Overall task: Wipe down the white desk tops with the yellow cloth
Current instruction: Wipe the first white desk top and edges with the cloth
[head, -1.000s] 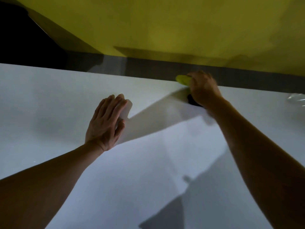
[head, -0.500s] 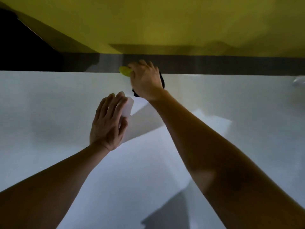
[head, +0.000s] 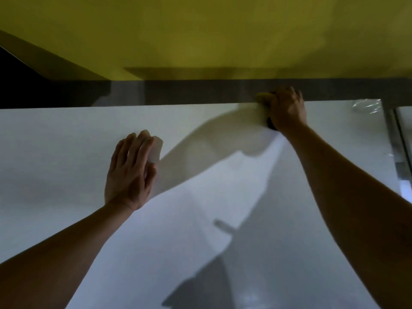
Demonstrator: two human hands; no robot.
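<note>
Wiping along the desk's (head: 66, 152) far edge, the right hand (head: 286, 108) is squeezing the yellow cloth (head: 262, 97); the left hand (head: 130, 172) is lying flat; next, probably, nearer parts.

One view only, head-worn, wide-angle; aimed forward and steeply down onto the white desk top (head: 66, 152); desk seen at close range, filling the lower two thirds; far edge met by a yellow partition (head: 200, 30) across the top; both forearms enter from the bottom corners; straight lines slightly bowed at frame edges.
</note>
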